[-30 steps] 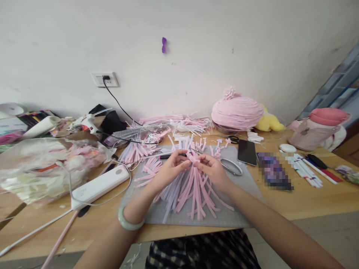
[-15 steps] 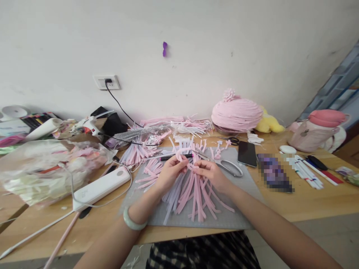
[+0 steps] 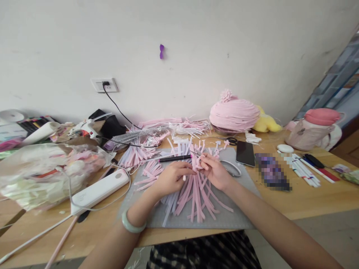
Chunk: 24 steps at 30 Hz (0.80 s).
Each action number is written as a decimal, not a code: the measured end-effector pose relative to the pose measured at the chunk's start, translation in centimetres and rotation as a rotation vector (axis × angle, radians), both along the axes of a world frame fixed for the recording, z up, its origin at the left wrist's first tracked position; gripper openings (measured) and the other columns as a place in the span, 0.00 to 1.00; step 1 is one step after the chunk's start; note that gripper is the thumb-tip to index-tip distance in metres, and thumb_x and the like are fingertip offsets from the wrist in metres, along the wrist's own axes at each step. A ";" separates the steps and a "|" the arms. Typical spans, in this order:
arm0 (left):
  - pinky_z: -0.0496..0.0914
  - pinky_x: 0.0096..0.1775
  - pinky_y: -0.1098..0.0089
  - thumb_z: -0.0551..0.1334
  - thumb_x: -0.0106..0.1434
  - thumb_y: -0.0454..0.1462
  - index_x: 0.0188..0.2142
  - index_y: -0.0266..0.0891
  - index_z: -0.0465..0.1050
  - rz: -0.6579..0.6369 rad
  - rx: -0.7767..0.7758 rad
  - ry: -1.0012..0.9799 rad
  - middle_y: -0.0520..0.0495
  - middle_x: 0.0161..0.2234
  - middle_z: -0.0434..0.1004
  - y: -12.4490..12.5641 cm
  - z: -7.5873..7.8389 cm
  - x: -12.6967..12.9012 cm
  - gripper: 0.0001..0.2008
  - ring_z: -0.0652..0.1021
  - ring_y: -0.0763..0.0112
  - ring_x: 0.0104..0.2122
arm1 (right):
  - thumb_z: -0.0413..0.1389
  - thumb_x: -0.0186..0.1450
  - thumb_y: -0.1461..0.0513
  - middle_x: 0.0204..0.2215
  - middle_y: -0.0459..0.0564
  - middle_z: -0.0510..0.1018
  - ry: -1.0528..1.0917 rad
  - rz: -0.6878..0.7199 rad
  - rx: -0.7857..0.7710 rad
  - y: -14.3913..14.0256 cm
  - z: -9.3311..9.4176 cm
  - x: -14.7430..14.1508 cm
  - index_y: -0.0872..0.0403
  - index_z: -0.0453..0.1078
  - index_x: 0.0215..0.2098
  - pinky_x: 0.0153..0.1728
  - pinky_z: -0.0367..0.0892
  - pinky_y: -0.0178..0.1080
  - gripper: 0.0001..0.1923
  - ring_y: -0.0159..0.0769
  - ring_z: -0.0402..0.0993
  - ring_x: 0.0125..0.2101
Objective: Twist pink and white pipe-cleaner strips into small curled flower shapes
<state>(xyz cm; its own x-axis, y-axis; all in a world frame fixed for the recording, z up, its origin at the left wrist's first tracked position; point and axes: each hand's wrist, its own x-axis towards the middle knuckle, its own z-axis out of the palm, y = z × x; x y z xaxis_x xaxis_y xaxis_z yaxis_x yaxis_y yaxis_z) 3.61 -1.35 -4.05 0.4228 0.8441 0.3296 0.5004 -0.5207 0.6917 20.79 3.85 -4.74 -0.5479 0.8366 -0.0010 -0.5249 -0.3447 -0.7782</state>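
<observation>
Between my hands is a short, bent pink pipe cleaner (image 3: 198, 167), mostly covered by fingers. My right hand (image 3: 214, 170) pinches it from the right with thumb and fingertips. From the other side my left hand (image 3: 172, 178) is closed, back upward, its fingertips at the same piece; a pale tip pokes out below its fingers. Beneath both hands, a fan of pink and lilac pipe cleaners (image 3: 198, 201) spreads over a grey cutting mat (image 3: 241, 209). A black marker (image 3: 174, 158) lies just beyond my left hand. Scissors (image 3: 232, 168) lie behind my right hand, partly hidden.
Left are a power bank (image 3: 99, 190) with a cable and a plastic bag (image 3: 50, 172) of scraps. At the back sits a pink pipe-cleaner dome (image 3: 234, 114). Rightward lie a phone (image 3: 245, 153), white pens (image 3: 305, 172) and a pink-lidded jug (image 3: 312, 129).
The pink loop that stood up above my fingers is no longer visible there. My left hand has turned back-up with its fingers folded in; my right hand has shifted slightly right and up.
</observation>
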 end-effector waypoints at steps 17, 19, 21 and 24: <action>0.60 0.22 0.78 0.59 0.55 0.44 0.26 0.35 0.66 0.080 -0.792 -0.579 0.54 0.20 0.68 -0.5 -0.3 1.9 0.13 0.68 0.81 0.18 | 0.51 0.60 0.59 0.09 0.33 0.57 -0.297 -0.085 0.412 -0.4 -1.1 -0.4 0.53 0.59 0.32 0.17 0.45 0.30 0.06 0.22 0.47 0.12; 0.52 0.17 0.79 0.57 0.56 0.47 0.30 0.37 0.64 0.114 -0.787 -0.538 0.57 0.17 0.65 -0.4 -0.5 1.9 0.14 0.64 0.83 0.12 | 0.51 0.60 0.58 0.09 0.33 0.57 -0.312 -0.071 0.418 -0.5 -1.1 -0.4 0.53 0.59 0.32 0.17 0.47 0.29 0.07 0.22 0.48 0.11; 0.47 0.15 0.79 0.59 0.55 0.47 0.34 0.37 0.64 0.083 -0.781 -0.523 0.60 0.17 0.62 -0.3 -0.7 1.8 0.15 0.59 0.85 0.10 | 0.51 0.60 0.57 0.08 0.33 0.58 -0.313 -0.072 0.418 -0.6 -1.2 -0.5 0.52 0.59 0.32 0.17 0.50 0.30 0.07 0.23 0.49 0.11; 0.49 0.17 0.78 0.62 0.52 0.45 0.33 0.34 0.67 0.010 -0.774 -0.551 0.59 0.18 0.59 -0.1 -0.6 1.5 0.16 0.57 0.86 0.14 | 0.51 0.61 0.57 0.08 0.34 0.60 -0.312 -0.094 0.433 -0.6 -1.2 -0.6 0.52 0.59 0.33 0.18 0.50 0.30 0.07 0.24 0.52 0.11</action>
<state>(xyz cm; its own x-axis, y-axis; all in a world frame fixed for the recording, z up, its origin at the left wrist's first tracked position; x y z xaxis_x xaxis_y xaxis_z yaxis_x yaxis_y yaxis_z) 5.13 -1.42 -4.70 0.3662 0.9144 -0.1724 0.0029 0.1842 0.9829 20.22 3.29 -5.97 -0.4994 0.8421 0.2039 -0.2593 0.0792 -0.9625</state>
